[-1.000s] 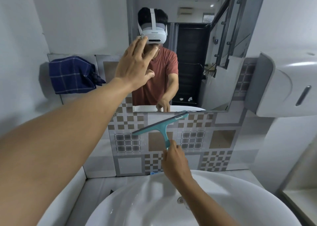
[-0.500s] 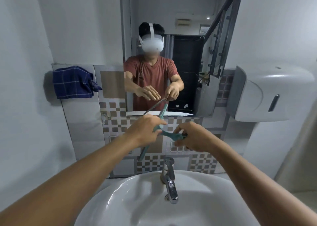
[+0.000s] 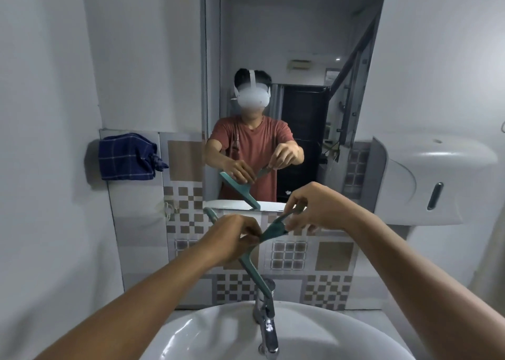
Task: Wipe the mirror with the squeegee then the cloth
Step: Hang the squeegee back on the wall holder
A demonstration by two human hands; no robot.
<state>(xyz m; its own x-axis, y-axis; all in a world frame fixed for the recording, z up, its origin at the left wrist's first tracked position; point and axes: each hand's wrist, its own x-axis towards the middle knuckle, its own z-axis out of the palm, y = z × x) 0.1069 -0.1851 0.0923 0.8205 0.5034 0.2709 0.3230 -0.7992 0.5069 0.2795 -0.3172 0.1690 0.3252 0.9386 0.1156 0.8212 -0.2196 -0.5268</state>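
The tall mirror (image 3: 300, 45) hangs on the wall above the sink and reflects a person with a headset. I hold a teal squeegee (image 3: 255, 273) in front of the tiled wall, below the mirror's lower edge. Its blade runs diagonally from upper left to lower right. My left hand (image 3: 232, 236) grips the blade near its middle. My right hand (image 3: 308, 209) pinches the end of the handle. A dark blue checked cloth (image 3: 128, 157) hangs on the wall left of the mirror, away from both hands.
A white sink (image 3: 207, 329) with a chrome tap (image 3: 266, 324) lies directly below my hands. A white paper towel dispenser (image 3: 431, 179) juts from the wall at right. Patterned tiles (image 3: 333, 256) cover the wall under the mirror.
My left hand dropped from the mirror and took hold of the squeegee blade. The blade has since swung so its upper end points left. The view tilted up, showing more mirror.
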